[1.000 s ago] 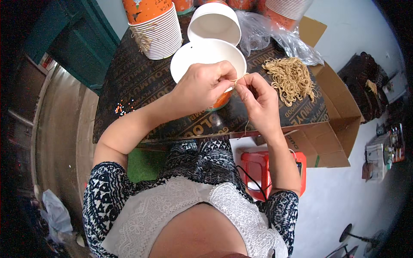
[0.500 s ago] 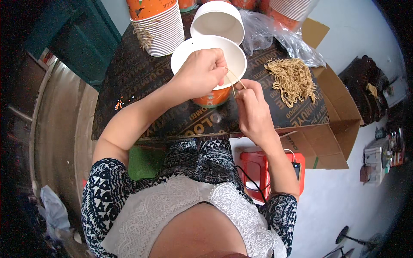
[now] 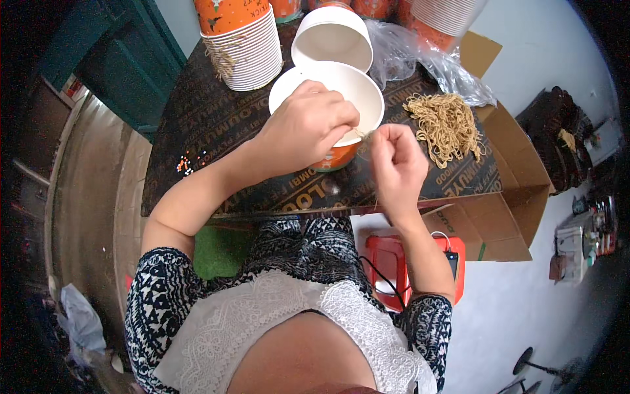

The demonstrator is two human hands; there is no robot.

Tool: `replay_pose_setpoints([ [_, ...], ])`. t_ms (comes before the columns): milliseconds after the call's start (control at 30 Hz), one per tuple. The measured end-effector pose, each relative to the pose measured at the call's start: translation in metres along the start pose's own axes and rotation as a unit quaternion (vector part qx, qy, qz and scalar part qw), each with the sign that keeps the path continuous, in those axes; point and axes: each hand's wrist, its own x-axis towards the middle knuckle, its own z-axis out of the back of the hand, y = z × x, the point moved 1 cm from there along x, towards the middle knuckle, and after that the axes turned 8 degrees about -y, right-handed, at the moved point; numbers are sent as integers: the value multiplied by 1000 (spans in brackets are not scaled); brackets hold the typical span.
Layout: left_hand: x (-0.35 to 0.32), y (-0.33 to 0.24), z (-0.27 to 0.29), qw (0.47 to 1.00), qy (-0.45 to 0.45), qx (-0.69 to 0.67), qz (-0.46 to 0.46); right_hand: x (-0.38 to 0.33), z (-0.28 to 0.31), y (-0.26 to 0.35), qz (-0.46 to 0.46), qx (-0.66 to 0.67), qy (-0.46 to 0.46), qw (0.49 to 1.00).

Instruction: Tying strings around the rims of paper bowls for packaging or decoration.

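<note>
An orange paper bucket with a white inside (image 3: 340,159) stands at the table's near middle, its mouth tipped toward me. My left hand (image 3: 305,128) reaches over the mouth, fingers closed on a thin tan cord (image 3: 359,133). At the right side of the rim, my right hand (image 3: 398,161) is closed in a pinch on the same cord. Only a short length shows between the two hands; its ends are hidden by my fingers. A tangled heap of matching tan cords (image 3: 447,128) lies to the right of my right hand.
Behind the bucket lies another white-lined bucket (image 3: 332,41). A tall stack of nested buckets (image 3: 246,59) stands at the back left, near small beads (image 3: 186,163). Crumpled clear plastic (image 3: 420,56) lies at the back right. An open cardboard box (image 3: 518,164) adjoins the table's right edge.
My hands have drawn the cord's visible loop down to a short length. My right hand has turned and moved slightly right; the bucket has shifted a little right and nearer.
</note>
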Motion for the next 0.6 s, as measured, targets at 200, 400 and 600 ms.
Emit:
replay_pose_setpoints([
  [200,0,0,-7,996,-40,-68,-29,4,-2,13,-228,187,61,954],
  [400,-1,-3,-14,991,-27,-108,78,1,-5,10,-245,208,42,946],
  [600,0,-2,-12,990,10,-109,92,-1,-6,9,-287,249,43,924],
])
